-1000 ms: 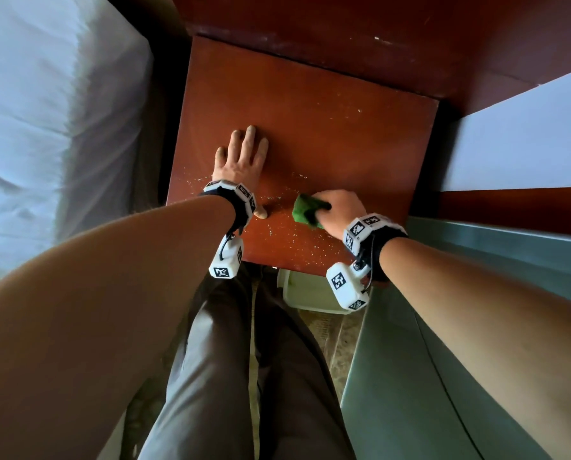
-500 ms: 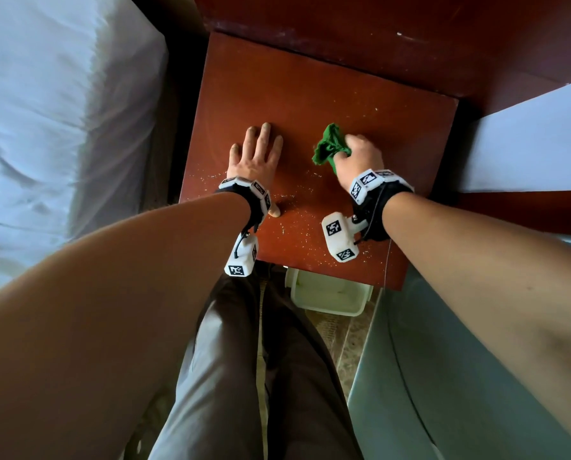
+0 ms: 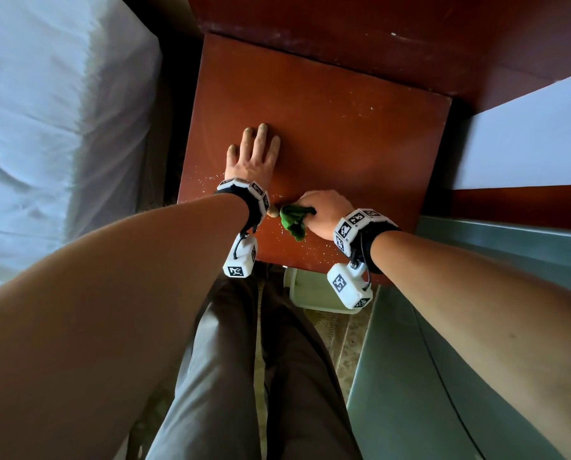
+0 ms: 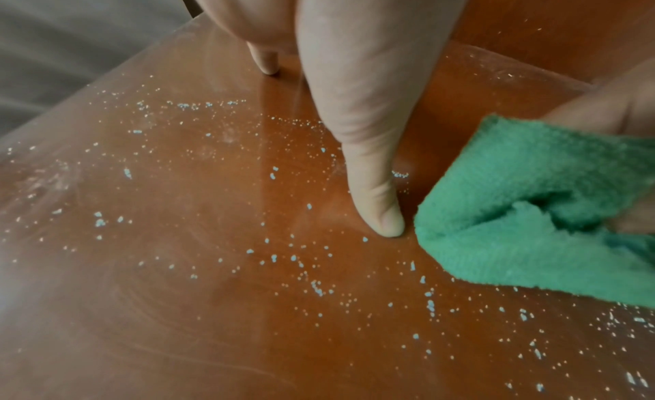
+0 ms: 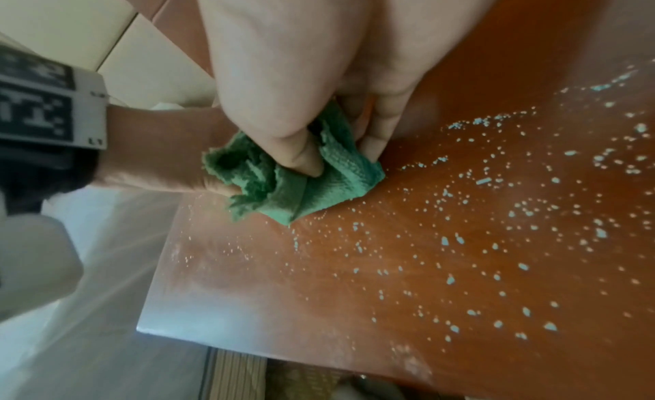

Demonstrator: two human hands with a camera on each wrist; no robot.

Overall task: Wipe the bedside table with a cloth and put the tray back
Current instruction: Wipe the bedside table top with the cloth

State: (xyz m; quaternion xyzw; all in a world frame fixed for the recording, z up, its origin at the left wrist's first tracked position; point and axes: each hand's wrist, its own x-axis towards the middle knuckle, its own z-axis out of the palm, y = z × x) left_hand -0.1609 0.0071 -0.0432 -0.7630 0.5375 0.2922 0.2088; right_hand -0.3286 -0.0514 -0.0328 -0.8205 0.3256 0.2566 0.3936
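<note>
Nearest the viewer, below the front edge of the red-brown wooden bedside table (image 3: 344, 134): grey-trousered legs (image 3: 231, 376), and a pale cream plastic tray (image 3: 310, 292) on the floor, partly hidden under the table's edge and behind the right wrist unit. Beside it, to the table's right, a grey-green flat surface (image 3: 427, 376).

On the table's front strip: scattered pale crumbs (image 4: 315, 287) (thickest toward the near edge; a few further back).

Slightly further in, near the table's front middle: right hand (image 3: 324, 210), fingers and thumb curled tight around a crumpled green terry cloth (image 3: 294, 219), pressing it to the wood. In the right wrist view, thumb and fingertips (image 5: 304, 159) pinch the folds of the cloth (image 5: 294, 182).

Just left of the cloth: left hand (image 3: 251, 161), lying flat on the table, fingers straight and together, thumb tip touching or almost touching the cloth (image 4: 531, 204) in the left wrist view.

Left of the table: white-sheeted bed (image 3: 51, 127). Behind the table: dark red wooden panel (image 3: 360, 24).
</note>
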